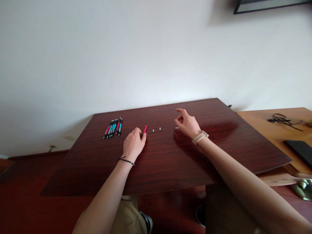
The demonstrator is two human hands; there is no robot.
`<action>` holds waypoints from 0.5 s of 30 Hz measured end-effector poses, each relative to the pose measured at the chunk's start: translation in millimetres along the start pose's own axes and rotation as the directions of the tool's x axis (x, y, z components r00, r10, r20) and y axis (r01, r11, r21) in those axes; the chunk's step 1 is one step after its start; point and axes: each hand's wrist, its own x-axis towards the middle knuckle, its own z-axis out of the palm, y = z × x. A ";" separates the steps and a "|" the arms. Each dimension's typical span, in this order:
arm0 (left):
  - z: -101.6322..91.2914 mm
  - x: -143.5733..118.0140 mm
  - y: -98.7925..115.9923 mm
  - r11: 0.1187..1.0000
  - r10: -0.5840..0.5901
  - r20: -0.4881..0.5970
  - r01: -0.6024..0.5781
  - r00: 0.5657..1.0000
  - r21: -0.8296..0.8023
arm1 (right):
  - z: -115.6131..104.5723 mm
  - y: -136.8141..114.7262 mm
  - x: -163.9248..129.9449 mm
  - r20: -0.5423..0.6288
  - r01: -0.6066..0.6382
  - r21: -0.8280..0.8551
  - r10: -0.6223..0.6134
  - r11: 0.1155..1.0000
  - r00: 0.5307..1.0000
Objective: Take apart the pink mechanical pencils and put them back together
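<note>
Beside the pen bundle point(113, 128) on the dark wooden surface point(170, 156), left hand point(133, 144) pinches a pink pen barrel point(145, 129) pointing away; right hand point(187, 125), grip loosely released, hovers by small white parts point(156, 129).

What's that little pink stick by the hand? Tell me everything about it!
The pink stick is a short, slim, bright pink-red piece that looks like plastic, maybe part of a pen, though it is too small to be sure. It lies on the dark red-brown wooden table, tilted so its far end points up and to the right. The left hand rests beside it, and its fingers touch or nearly touch the near end. Two tiny pale bits lie just to its right.
</note>
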 end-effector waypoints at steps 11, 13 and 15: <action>-4.1 -1.5 0.7 0.988 0.023 -0.157 -0.046 0.987 -0.147 | -48.2 73.2 -9.2 0.188 0.141 -0.253 -0.094 0.957 0.978; -3.5 -1.4 0.9 0.984 0.041 -0.161 -0.068 0.986 -0.166 | -49.6 77.4 -12.3 0.243 0.173 -0.259 -0.109 0.950 0.964; -2.9 -1.2 0.7 0.980 0.061 -0.164 -0.090 0.985 -0.175 | -49.1 80.9 -14.3 0.269 0.188 -0.264 -0.115 0.946 0.956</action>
